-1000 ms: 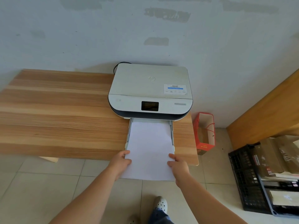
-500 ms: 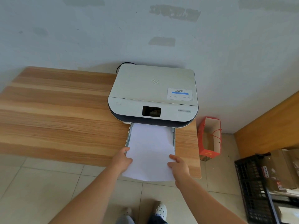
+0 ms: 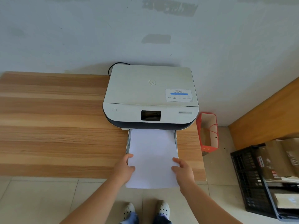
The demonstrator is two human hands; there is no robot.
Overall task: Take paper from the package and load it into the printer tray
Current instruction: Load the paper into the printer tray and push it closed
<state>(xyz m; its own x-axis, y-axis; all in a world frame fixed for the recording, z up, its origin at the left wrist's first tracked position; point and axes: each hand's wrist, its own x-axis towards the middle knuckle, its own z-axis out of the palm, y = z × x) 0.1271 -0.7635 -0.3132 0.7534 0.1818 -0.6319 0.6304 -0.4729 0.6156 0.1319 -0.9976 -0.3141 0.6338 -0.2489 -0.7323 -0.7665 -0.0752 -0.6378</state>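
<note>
A red paper bag (image 3: 208,135) stands on the tiled floor (image 3: 40,199) beside the wooden tabletop (image 3: 56,123); a black crate (image 3: 252,180) nearby holds what appear to be packaged goods.

The printer (image 3: 150,96) sits at the table's (image 3: 56,126) rear right corner. Its tray (image 3: 176,141) extends toward the front edge, holding paper (image 3: 152,152) that overhangs that edge. A bag (image 3: 208,135) stands right of the table.
</note>
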